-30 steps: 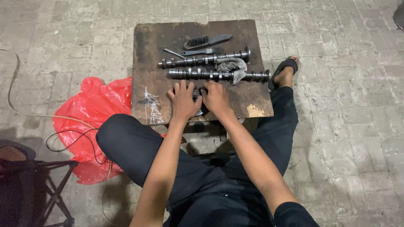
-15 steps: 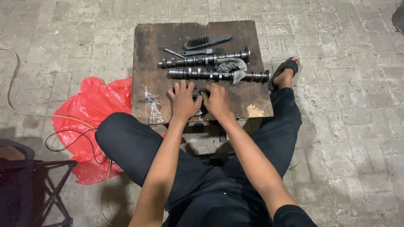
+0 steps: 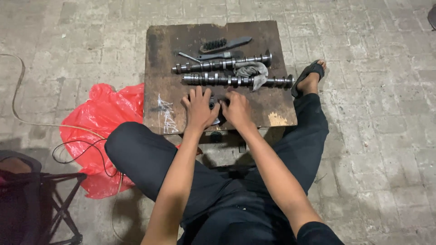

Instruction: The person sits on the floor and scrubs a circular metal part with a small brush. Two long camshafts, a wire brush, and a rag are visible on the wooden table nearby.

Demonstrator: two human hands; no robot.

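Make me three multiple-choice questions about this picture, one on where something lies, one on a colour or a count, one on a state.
1. Where does the grey rag lie?
A. Draped over the camshaft nearer the person
B. On the red plastic bag
C. Under the wire brush

2. How many camshafts lie on the wooden board?
A. One
B. Two
C. Four

3. What are the hands doing?
A. Lifting a camshaft
B. Hanging clear of the board
C. Resting together on a small dark part at the board's near edge

Answers: 1 A, the rag folds over the nearer camshaft. 2 B, the farther camshaft lies parallel behind it. 3 C, left hand and right hand cover the dark part.
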